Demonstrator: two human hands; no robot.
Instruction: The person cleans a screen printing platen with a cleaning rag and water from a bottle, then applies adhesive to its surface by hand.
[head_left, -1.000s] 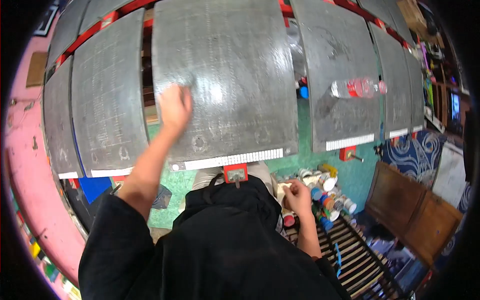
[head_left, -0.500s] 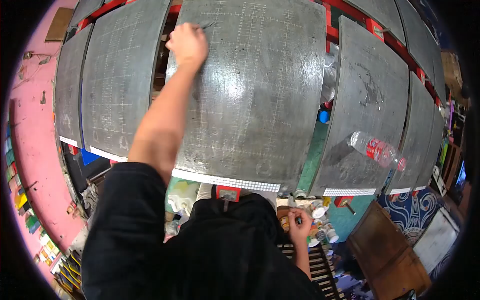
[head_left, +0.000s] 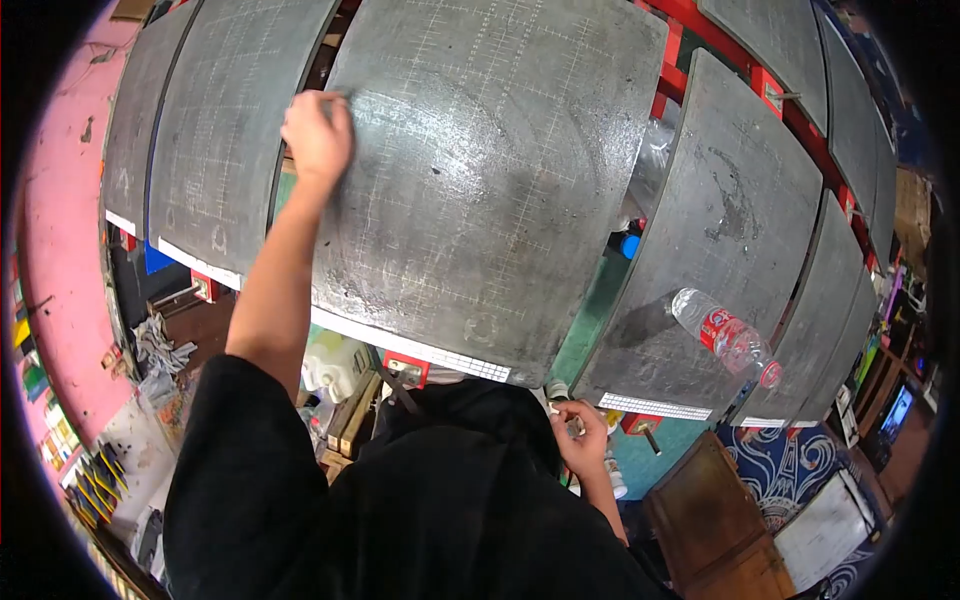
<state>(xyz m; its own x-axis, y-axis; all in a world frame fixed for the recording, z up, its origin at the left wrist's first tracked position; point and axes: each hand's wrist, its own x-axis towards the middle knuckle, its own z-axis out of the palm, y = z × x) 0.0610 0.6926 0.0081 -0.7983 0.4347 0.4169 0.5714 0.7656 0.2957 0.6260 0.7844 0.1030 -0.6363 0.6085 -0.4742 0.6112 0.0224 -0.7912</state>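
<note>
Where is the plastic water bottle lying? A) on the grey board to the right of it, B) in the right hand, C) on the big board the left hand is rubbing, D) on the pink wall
A: the water bottle lies on the grey board right of the big board that the left hand touches.

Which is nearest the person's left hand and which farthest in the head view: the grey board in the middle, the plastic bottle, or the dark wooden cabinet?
From the left hand:
1. Middle grey board, right under the hand, at its left edge.
2. Plastic bottle, lying on the next board to the right.
3. Dark wooden cabinet, bottom right, on the floor.
</note>
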